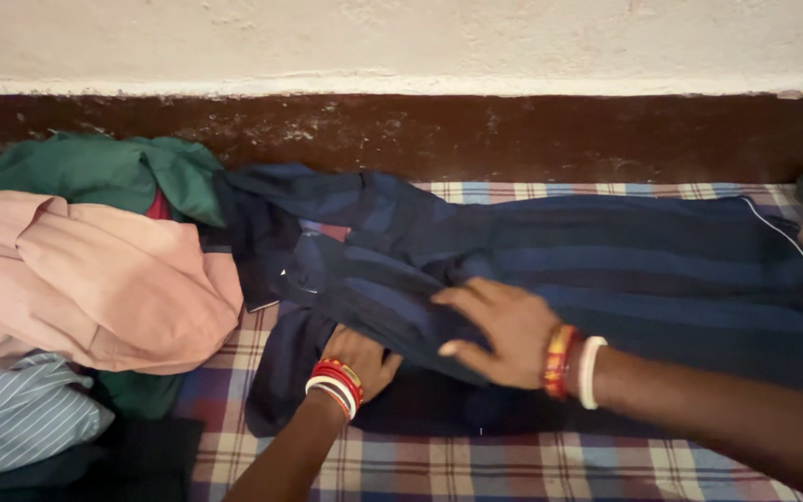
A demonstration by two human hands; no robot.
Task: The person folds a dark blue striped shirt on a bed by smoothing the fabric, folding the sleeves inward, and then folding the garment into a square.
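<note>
A dark navy striped garment (625,270) lies spread across the plaid sheet (476,465), with white piping along its right edge. My right hand (499,330) rests flat on its middle, fingers spread and pointing left, with red, yellow and white bangles at the wrist. My left hand (360,358) reaches in from below and is partly tucked under a fold of the same garment, red and white bangles on its wrist. Its fingers are hidden by the cloth.
A heap of clothes sits at the left: a pink garment (85,279), a green one (104,172) behind it, and a pale blue striped one (16,418) in front. A dark brown wall base (513,135) runs along the back.
</note>
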